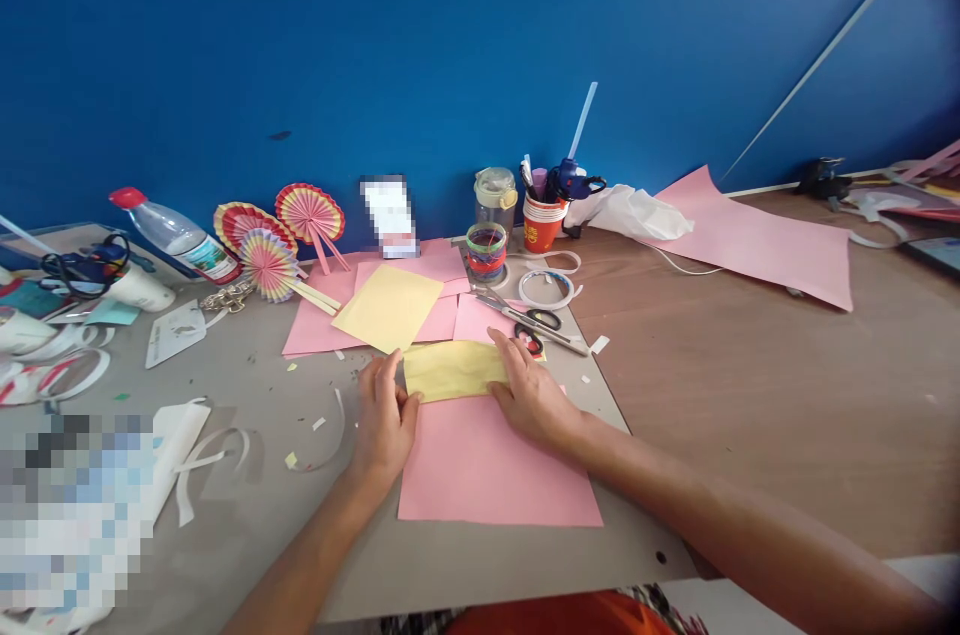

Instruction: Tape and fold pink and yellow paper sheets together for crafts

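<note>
A yellow piece of paper (pixel 454 371), creased lengthwise, lies across the upper part of a pink sheet of paper (pixel 499 470). My left hand (pixel 382 420) pinches its left end, thumb at the lower corner and forefinger at the upper one. At the right end, my right hand (pixel 536 395) grips it between thumb and fingers. Just beyond is a yellow square of paper (pixel 390 305) on top of several pink sheets (pixel 315 330). A pair of scissors (pixel 525 317) with black handles lies past my right hand.
Folded paper fans (pixel 309 213) and a plastic bottle (pixel 176 235) are at back left. A red paper cup (pixel 541 223) of tools, a clear jar (pixel 495 200) and tape rolls (pixel 546 289) stand at the back. A large pink sheet (pixel 765 240) lies right.
</note>
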`<state>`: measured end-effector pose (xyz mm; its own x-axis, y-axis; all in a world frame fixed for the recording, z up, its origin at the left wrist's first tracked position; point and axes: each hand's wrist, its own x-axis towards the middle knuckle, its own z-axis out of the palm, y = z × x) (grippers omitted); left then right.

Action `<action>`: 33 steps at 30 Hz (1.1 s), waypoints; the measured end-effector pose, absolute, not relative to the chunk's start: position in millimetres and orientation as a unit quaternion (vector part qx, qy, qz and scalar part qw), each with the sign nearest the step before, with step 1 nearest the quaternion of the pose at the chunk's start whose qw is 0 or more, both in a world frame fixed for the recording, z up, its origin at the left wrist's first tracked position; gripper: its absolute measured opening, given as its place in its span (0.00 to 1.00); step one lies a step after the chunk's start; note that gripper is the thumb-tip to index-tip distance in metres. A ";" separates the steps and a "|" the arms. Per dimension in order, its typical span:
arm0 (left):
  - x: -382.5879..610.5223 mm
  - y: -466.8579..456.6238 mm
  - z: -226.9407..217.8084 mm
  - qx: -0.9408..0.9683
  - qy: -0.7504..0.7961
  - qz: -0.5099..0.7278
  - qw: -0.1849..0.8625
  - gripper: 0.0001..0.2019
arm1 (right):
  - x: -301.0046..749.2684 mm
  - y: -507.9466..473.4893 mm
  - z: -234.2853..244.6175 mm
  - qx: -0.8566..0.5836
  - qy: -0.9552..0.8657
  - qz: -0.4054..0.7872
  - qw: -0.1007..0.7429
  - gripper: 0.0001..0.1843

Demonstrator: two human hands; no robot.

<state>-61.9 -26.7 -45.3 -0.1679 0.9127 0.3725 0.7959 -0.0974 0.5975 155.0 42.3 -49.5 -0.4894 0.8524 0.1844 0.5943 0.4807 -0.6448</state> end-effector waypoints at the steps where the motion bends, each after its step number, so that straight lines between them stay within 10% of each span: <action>1: -62.3 -25.5 -44.8 0.647 0.665 0.366 0.078 0.25 | 153.9 43.0 -49.4 -0.438 -0.824 0.258 0.250 0.38; 22: -73.7 -12.0 -46.7 0.604 0.697 0.341 0.184 0.36 | 157.1 39.5 -62.1 -0.487 -0.793 0.244 0.274 0.35; 33: -71.3 -12.5 -52.6 0.588 0.737 0.310 0.123 0.28 | 152.4 23.8 -40.2 -0.355 -0.850 -0.088 0.379 0.32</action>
